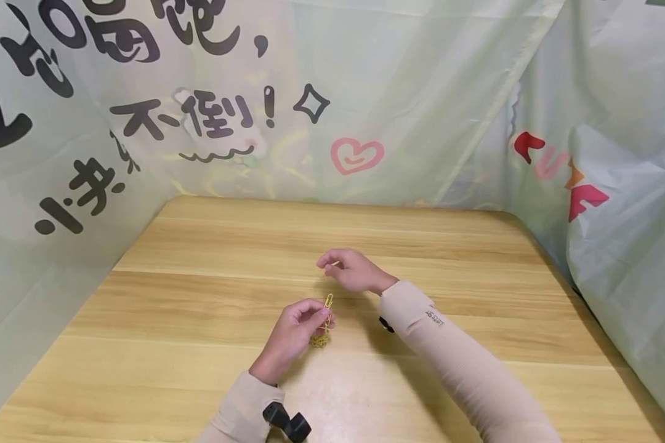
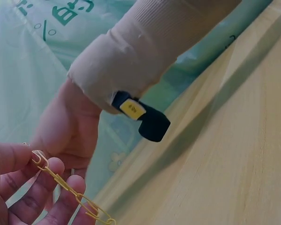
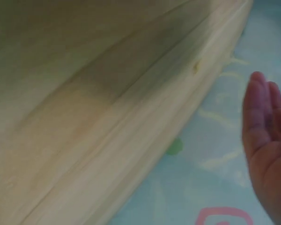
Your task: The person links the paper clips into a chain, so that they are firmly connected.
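Note:
My left hand pinches a chain of yellow paper clips between thumb and forefinger. One clip sticks up above the fingertips, while a bunched part of the chain lies below the hand. In the left wrist view, linked paper clips run down across the fingers. Farther back, my right hand is held above the table, apart from the chain. Its fingers look loosely extended in the right wrist view, and the thumb is hidden there. A small blurred yellow spot shows away from these fingers; its kind is unclear.
Both hands are over a wood-grain table. Printed pale curtains hang behind it and along both sides. A black wrist device sits on the left sleeve, and another is on the right sleeve.

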